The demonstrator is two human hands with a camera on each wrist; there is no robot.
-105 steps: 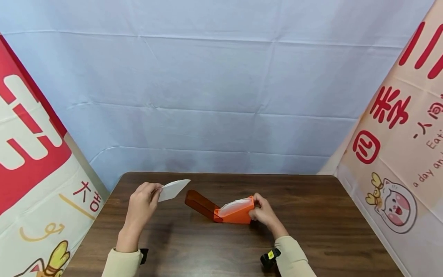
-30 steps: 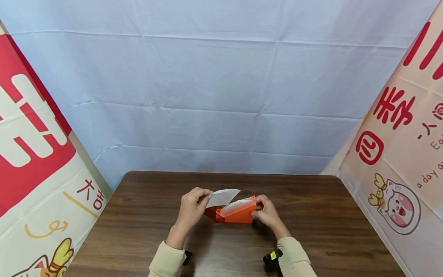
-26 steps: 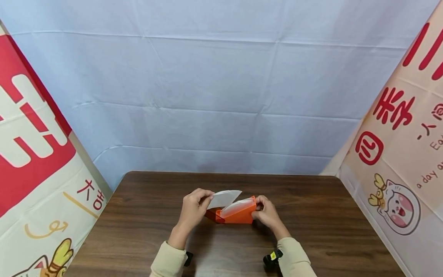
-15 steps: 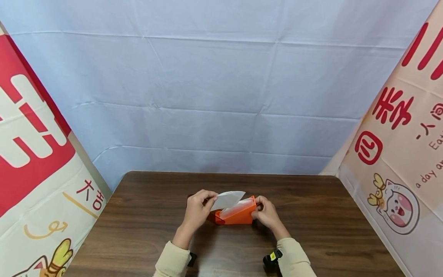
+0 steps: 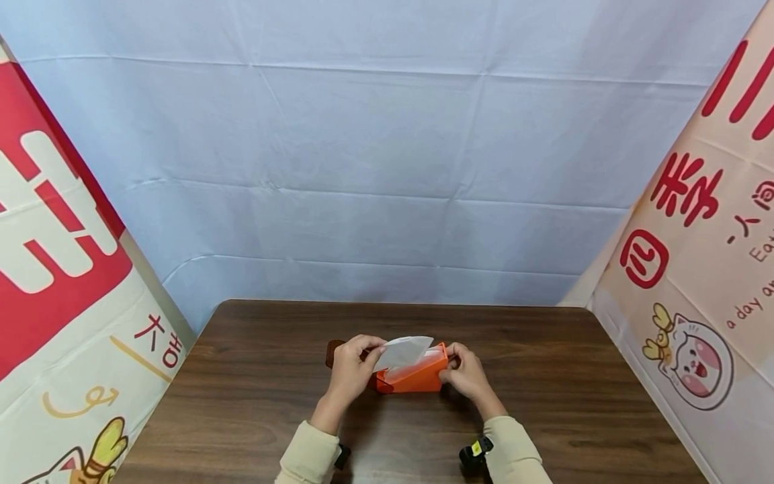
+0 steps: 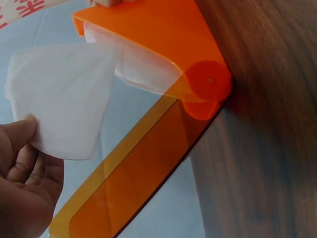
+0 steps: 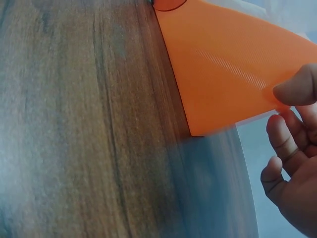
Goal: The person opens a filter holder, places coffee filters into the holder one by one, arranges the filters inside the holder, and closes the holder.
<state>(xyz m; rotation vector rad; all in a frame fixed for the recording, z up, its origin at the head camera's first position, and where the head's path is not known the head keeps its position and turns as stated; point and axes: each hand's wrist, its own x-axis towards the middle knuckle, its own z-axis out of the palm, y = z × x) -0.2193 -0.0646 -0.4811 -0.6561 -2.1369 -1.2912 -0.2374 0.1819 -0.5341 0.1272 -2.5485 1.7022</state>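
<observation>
A white paper coffee filter (image 6: 64, 99) is pinched by its lower edge between the thumb and fingers of my left hand (image 5: 353, 368). It slants over the open top of an orange filter holder (image 5: 417, 380), close to the stack of white filters (image 6: 141, 69) inside. Whether it touches them I cannot tell. The holder stands on the table, its hinged see-through amber lid (image 6: 138, 183) swung out to the left, partly behind my left hand in the head view. My right hand (image 5: 470, 374) grips the holder's tall right end, thumb on the near side (image 7: 297, 89).
The brown wooden table (image 5: 544, 376) runs out beneath both arms. A pale blue cloth (image 5: 363, 168) hangs behind its far edge, with printed banners (image 5: 689, 269) at both sides. Dark cameras (image 5: 474, 456) are strapped to the wrists.
My left hand has carried the filter rightward from beyond the lid to over the holder, and inched further right in the last second. My right hand keeps its grip on the holder.
</observation>
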